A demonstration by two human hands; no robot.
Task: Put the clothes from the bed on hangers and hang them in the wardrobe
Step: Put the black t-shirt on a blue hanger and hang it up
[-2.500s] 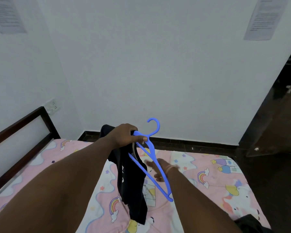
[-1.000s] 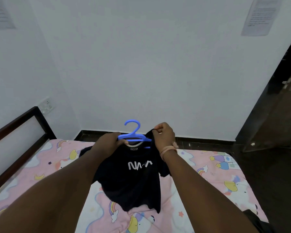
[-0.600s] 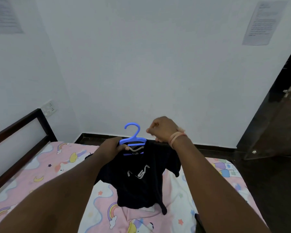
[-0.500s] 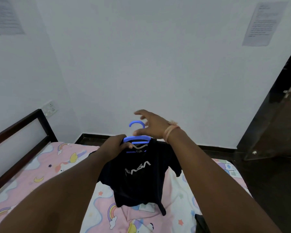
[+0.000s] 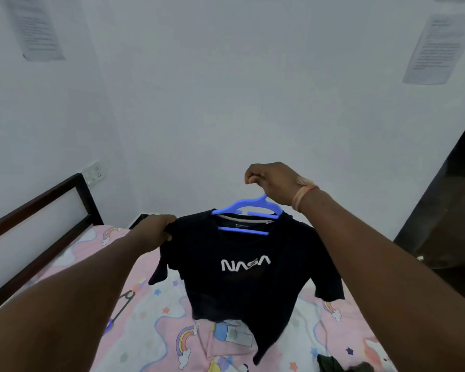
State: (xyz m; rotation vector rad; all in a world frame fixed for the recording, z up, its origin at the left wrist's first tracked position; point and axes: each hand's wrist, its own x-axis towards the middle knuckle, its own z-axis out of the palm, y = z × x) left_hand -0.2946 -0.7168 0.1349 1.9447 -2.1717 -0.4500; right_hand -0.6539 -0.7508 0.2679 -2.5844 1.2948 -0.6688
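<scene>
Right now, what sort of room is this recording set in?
Most likely a small bedroom, perhaps rented or shared lodging: a bed with a cartoon rainbow sheet and dark headboard, a wall socket, and printed notices stuck on bare white walls.

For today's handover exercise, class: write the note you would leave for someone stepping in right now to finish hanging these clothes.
Right hand: grips the hook of the blue plastic hanger, holding it up.
Left hand: pinches the shoulder of the black NASA T-shirt.
Done: the T-shirt is on the hanger, its hem hanging over the pink cartoon-print bed sheet.
Left: carry it to the wardrobe, which is not in view, and hang it. A dark garment lies at the bed's near right edge; a thin wire hanger lies on the sheet beside the left forearm.
</scene>
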